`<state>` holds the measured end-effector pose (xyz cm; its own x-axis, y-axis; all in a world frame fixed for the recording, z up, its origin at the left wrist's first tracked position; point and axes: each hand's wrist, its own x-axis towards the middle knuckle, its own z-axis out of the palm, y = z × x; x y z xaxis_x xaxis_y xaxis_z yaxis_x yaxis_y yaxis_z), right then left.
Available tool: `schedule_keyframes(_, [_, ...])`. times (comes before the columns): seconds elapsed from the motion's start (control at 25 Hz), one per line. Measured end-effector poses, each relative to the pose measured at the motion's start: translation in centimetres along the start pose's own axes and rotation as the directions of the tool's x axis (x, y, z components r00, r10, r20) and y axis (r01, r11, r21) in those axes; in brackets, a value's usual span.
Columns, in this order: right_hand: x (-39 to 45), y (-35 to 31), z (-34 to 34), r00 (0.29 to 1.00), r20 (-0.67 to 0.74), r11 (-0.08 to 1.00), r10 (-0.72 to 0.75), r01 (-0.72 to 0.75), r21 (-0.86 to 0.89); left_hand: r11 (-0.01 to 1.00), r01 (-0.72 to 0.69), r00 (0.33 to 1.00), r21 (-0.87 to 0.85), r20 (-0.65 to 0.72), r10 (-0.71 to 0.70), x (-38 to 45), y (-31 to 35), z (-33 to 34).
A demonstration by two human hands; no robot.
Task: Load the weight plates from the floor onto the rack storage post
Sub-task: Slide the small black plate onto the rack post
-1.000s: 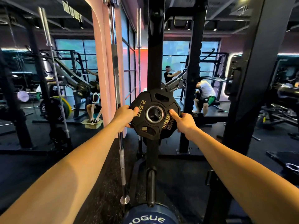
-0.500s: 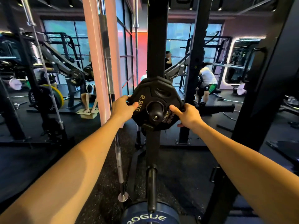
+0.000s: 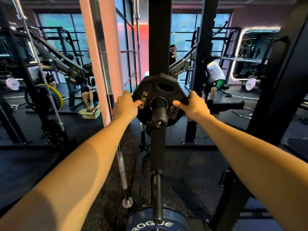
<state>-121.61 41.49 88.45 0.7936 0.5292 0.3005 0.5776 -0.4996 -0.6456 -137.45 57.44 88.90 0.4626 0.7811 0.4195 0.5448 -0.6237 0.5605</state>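
From the head view we see a black, many-sided rubber-coated weight plate (image 3: 158,99) marked "2.5KG" in pale lettering, standing upright with its flat face turned toward us and its centre hole threaded over a black round steel storage post (image 3: 159,116). The post sticks out of the black square-section rack upright (image 3: 159,39) toward us, its long axis running roughly horizontal and slightly downward in our view, ending in a rounded cap with a small bolt head. The plate sits partway along the post, close to the upright, with an oval grip slot cut near its top edge. Our left hand (image 3: 124,106) grips the plate's left rim, thumb laid flat on the face beside the lettering and fingers (image 3: 126,94) curled behind the edge. Our right hand (image 3: 194,106) grips the right rim the same way, thumb pressed on the face, fingers wrapped over the edge. Lower on the same upright a second black post (image 3: 157,194) points toward us, carrying a dark blue smooth bumper plate (image 3: 153,222) with pale "ROGUE" lettering at the bottom edge. A chrome knurled barbell (image 3: 106,77) stands near-vertical just left of the upright, its end resting on the dark speckled rubber floor (image 3: 186,172).
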Motion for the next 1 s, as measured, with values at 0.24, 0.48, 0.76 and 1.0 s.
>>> schedule_keyframes(0.24, [-6.5,2.5,1.1,0.970,0.218,0.994,0.109,-0.111,-0.001,0.999,0.041,0.974,-0.025,0.226,-0.035,-6.9,-3.5,0.7])
schedule_keyframes(0.48, [-22.4,10.5,5.3,0.855,0.450,0.961,0.257,-0.178,-0.211,0.977,0.211,0.821,0.034,0.536,-0.196,-23.3,-10.9,3.4])
schedule_keyframes(0.76, [-46.0,19.0,8.3,0.666,0.593,0.891,0.453,-0.333,-0.307,0.915,0.363,0.485,0.178,0.802,-0.349,-47.1,-17.4,5.2])
schedule_keyframes(1.0, [-63.8,24.4,6.7,0.434,0.667,0.781,0.605,-0.484,-0.393,0.909,0.261,0.167,0.326,0.912,-0.375,-62.7,-18.3,5.3])
